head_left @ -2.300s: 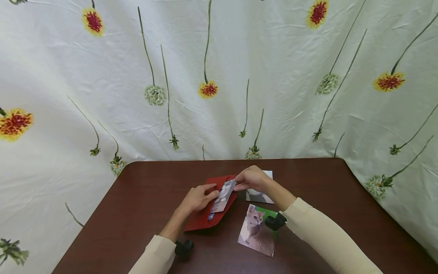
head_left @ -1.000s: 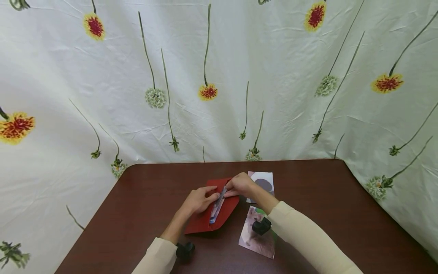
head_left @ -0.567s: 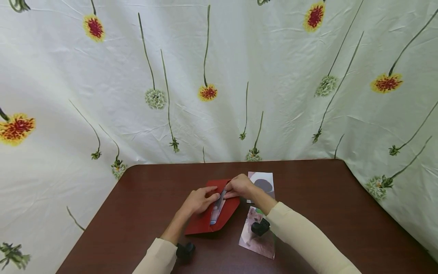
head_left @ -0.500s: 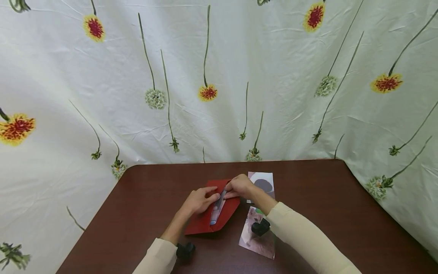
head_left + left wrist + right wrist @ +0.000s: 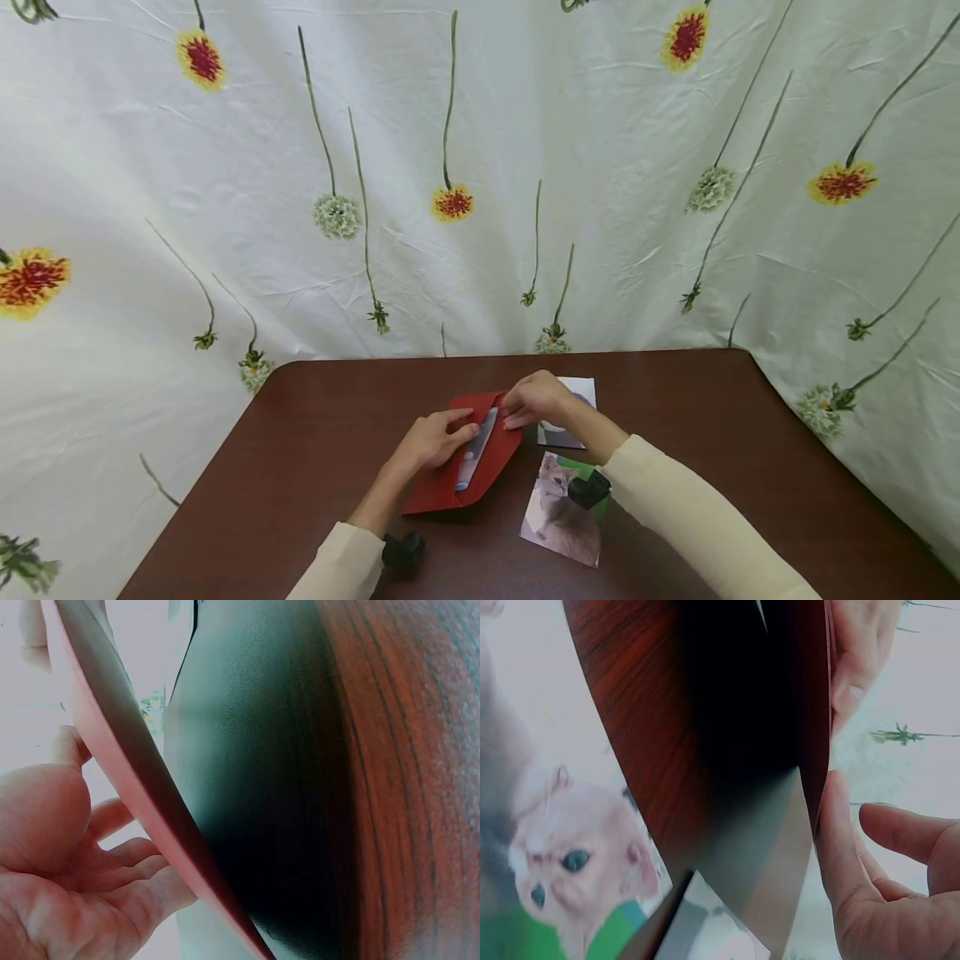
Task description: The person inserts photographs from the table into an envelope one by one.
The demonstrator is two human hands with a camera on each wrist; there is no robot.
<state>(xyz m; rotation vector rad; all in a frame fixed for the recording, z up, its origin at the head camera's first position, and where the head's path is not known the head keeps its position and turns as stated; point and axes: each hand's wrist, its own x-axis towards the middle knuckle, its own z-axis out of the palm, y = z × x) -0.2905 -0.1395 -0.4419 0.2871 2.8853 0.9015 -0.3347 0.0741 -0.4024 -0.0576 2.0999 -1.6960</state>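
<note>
A red envelope lies at the table's middle with its flap unfolded towards the right. A photo shows inside its long opening, mostly covered by the front panel. My left hand rests on the panel, fingers relaxed and thumb near the opening. In the left wrist view its fingers touch the red paper. My right hand is at the far end of the opening. In the right wrist view its index finger touches the envelope edge, while the thumb stands apart.
A kitten photo lies on the brown table, partly under the right wrist's black camera. Behind it is a second photo, half hidden by the right forearm. A white flowered cloth hangs behind the table.
The photo in the right hand has gone down into the envelope. The right hand has let go of it and shifted slightly up and right. The left hand has stayed on the envelope.
</note>
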